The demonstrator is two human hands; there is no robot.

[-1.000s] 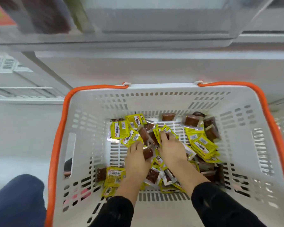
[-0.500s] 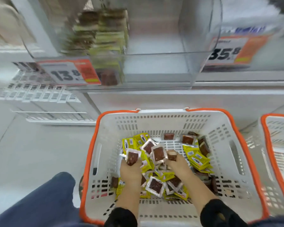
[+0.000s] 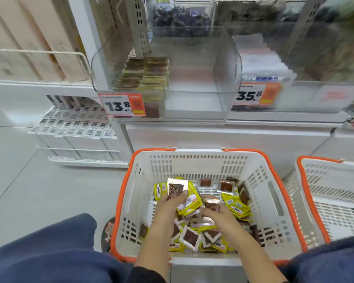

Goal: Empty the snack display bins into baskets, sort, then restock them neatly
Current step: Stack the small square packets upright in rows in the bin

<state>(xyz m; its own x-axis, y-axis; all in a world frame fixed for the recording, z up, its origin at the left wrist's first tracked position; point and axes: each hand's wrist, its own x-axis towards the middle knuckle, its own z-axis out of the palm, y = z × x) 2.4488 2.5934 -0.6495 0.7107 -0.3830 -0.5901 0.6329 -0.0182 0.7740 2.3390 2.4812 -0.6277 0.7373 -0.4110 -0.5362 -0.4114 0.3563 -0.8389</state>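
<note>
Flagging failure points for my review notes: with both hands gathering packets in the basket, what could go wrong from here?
1. The left hand pinches a loose fan of packets; one could slip back into the basket on the lift.
2. Yellow and brown-windowed packets lie mixed, so the handful may be a mixed sort.
3. The clear bin already holds neat rows at its left; dropping a handful in may topple them.

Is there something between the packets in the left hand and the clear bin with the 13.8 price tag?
Nothing visible: the left hand holds packets above the basket, and the bin opens upward, only its front wall to clear.
</note>
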